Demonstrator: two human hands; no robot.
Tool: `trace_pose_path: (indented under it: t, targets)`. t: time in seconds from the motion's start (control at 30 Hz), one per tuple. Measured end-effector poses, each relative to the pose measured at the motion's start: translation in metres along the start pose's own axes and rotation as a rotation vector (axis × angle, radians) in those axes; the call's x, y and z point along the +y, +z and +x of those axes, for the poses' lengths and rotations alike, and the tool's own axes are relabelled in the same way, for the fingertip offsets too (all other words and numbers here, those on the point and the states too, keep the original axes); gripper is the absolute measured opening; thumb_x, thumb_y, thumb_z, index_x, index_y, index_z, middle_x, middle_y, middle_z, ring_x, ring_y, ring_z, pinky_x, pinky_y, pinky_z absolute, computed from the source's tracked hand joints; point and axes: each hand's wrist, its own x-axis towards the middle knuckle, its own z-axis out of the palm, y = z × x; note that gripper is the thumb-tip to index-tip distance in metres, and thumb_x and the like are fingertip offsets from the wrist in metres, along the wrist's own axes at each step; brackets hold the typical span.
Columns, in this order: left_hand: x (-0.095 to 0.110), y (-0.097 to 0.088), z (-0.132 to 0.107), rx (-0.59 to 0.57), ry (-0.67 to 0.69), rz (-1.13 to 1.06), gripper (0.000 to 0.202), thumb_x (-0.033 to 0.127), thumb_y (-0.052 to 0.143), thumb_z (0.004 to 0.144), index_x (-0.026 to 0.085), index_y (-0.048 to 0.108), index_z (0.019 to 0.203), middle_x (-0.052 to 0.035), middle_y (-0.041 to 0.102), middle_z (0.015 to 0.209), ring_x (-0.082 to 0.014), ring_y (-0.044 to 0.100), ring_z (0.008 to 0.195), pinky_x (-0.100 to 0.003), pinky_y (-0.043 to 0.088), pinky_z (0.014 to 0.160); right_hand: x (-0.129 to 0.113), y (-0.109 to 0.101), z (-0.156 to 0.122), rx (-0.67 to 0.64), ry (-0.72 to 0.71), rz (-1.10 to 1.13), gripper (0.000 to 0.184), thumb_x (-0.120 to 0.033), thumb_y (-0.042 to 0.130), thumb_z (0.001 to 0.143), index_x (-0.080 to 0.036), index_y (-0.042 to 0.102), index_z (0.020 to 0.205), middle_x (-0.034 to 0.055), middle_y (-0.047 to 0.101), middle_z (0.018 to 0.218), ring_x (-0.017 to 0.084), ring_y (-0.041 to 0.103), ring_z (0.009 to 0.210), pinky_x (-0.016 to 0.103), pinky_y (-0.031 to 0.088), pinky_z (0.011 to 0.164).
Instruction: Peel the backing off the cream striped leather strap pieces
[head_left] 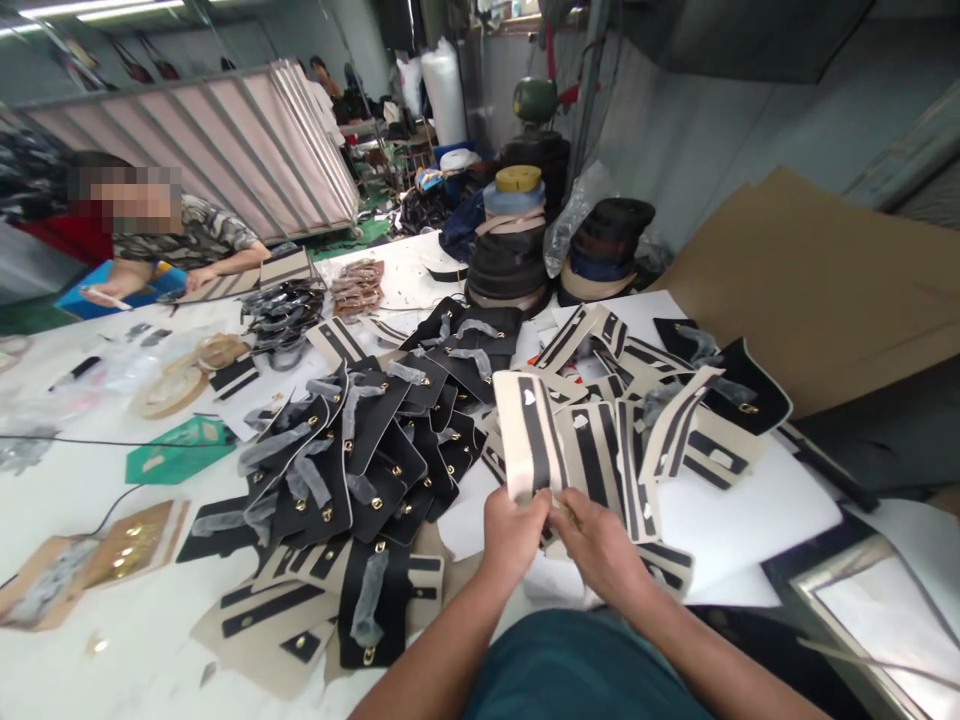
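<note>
A beige leather-like panel with black stripes point(525, 430) is raised in front of me, a small white patch near its top. My left hand point(514, 535) grips its lower left corner, thumb on the near face. At the lower right corner, my right hand point(600, 540) is closed with fingers bent; the fingertips meet the left hand's, and whatever small part lies between them is hidden. Behind and right of the panel lies a pile of similar striped panels point(592, 450). To the left spreads a heap of black flaps point(375, 440) with gold clasps and plastic-wrapped tabs.
Stacked rolls of strap point(517, 240) stand at the table's back. A co-worker point(187, 230) sits at the far left, handling a striped panel. On the left side lie tape rolls point(172, 385), a green piece point(180, 448) and an open box of gold fittings point(131, 545). Cardboard point(810, 280) leans right.
</note>
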Motion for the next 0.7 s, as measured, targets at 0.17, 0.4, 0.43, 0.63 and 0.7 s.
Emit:
trace_pose_path:
  t: [0.17,0.4,0.43,0.63,0.7]
  targets:
    - [0.042,0.053,0.013,-0.139,0.120,0.108,0.014,0.028,0.069,0.075,0.016,0.069,0.067,-0.0018,0.064,0.059,-0.0171,0.058,0.058,-0.024,0.038,0.052,0.000,-0.059,0.002,0.131,0.167,-0.044,0.036,-0.058,0.051,0.095,-0.025,0.059,0.081,0.0000,0.062,0.067,0.022,0.060,0.066,0.030,0.042,0.062]
    - [0.069,0.124,0.049,-0.215,0.165,0.049,0.012,0.025,0.069,0.076,0.014,0.073,0.074,-0.0043,0.069,0.064,-0.0168,0.061,0.057,-0.023,0.040,0.049,0.000,-0.107,-0.009,0.216,0.365,-0.029,0.045,-0.069,0.051,0.089,-0.027,0.064,0.085,0.0017,0.067,0.064,0.024,0.062,0.065,0.029,0.045,0.057]
    - [0.074,0.128,0.062,-0.184,0.135,0.018,0.011,0.024,0.068,0.077,0.014,0.073,0.075,-0.0042,0.069,0.064,-0.0169,0.062,0.057,-0.023,0.042,0.050,-0.002,-0.102,-0.015,0.164,0.346,0.000,0.047,-0.072,0.053,0.087,-0.026,0.063,0.080,0.0016,0.065,0.062,0.023,0.061,0.063,0.029,0.045,0.056]
    - [0.113,0.137,0.141,-0.488,0.080,0.061,0.022,0.028,0.068,0.083,0.013,0.072,0.098,-0.0045,0.073,0.073,-0.0172,0.068,0.056,-0.025,0.055,0.052,-0.008,-0.067,-0.025,-0.144,0.262,0.189,0.055,-0.076,0.051,0.089,-0.023,0.059,0.075,-0.0013,0.062,0.058,0.018,0.062,0.060,0.024,0.045,0.060]
    - [0.115,0.138,0.156,-0.599,0.158,0.181,0.039,0.035,0.070,0.084,0.015,0.069,0.118,-0.0060,0.077,0.085,-0.0180,0.070,0.062,-0.027,0.057,0.058,-0.007,-0.071,-0.016,-0.152,0.285,0.214,0.054,-0.075,0.050,0.090,-0.023,0.063,0.084,-0.0014,0.064,0.058,0.018,0.063,0.060,0.024,0.046,0.063]
